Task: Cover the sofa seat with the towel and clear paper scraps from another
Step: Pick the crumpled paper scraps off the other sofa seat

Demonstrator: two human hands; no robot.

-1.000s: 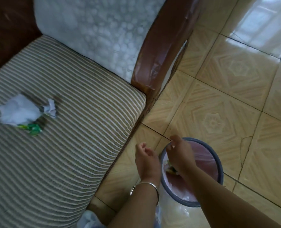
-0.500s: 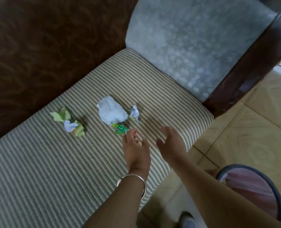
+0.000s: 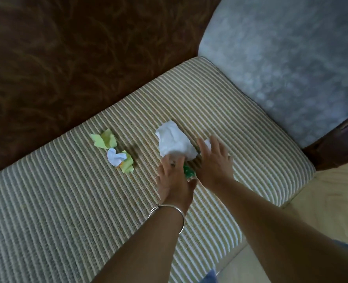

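A striped beige sofa seat point(image 3: 67, 211) fills the view. On it lies a crumpled white paper point(image 3: 173, 141) with a small green scrap point(image 3: 188, 173) just below it. My left hand point(image 3: 174, 178), a bangle on its wrist, lies with straight fingers on the white paper's lower edge. My right hand point(image 3: 215, 162) reaches in from the right, fingers spread, touching the paper's right side and partly covering a small white scrap point(image 3: 207, 142). Further left sits a cluster of yellow-green and white scraps point(image 3: 114, 153). No towel is in view.
A dark brown patterned backrest point(image 3: 77, 58) rises behind the seat. A pale grey cushion point(image 3: 291, 68) leans at the right, beside a dark wooden armrest point(image 3: 336, 148). Tan floor tile point(image 3: 332, 190) shows at the right edge.
Both hands left the bin on the floor and moved up onto the seat. They now touch the white paper from both sides. The bin is out of view.
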